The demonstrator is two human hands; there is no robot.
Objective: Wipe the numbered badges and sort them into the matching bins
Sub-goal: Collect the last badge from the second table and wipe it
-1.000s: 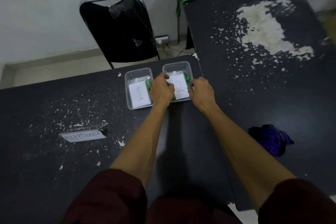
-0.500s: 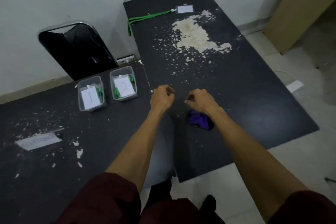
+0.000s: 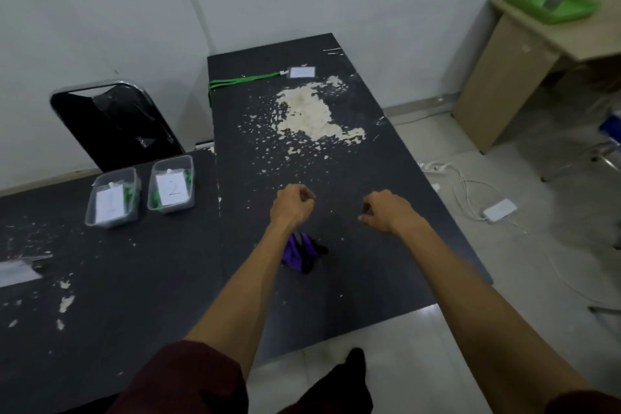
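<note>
Two clear bins sit on the left black table: bin 1 (image 3: 112,221) and bin 2 (image 3: 172,208), each with a numbered paper label and green lanyards inside. One white badge (image 3: 302,72) on a green lanyard (image 3: 245,79) lies at the far end of the right table. A purple cloth (image 3: 300,255) lies crumpled on that table, partly hidden by my left forearm. My left hand (image 3: 290,208) hovers above the cloth with fingers curled and nothing in it. To its right, my right hand (image 3: 386,210) is curled too and holds nothing.
A black chair (image 3: 111,124) stands behind the bins against the wall. A white nameplate (image 3: 18,272) lies at the left edge. The right table top (image 3: 319,118) has a large peeled patch. A wooden desk (image 3: 504,77) with a green tray and floor cables (image 3: 499,210) are to the right.
Both hands left bin 2 and moved right over the other table, past the purple cloth. The view swung right and the hands have spread apart.
</note>
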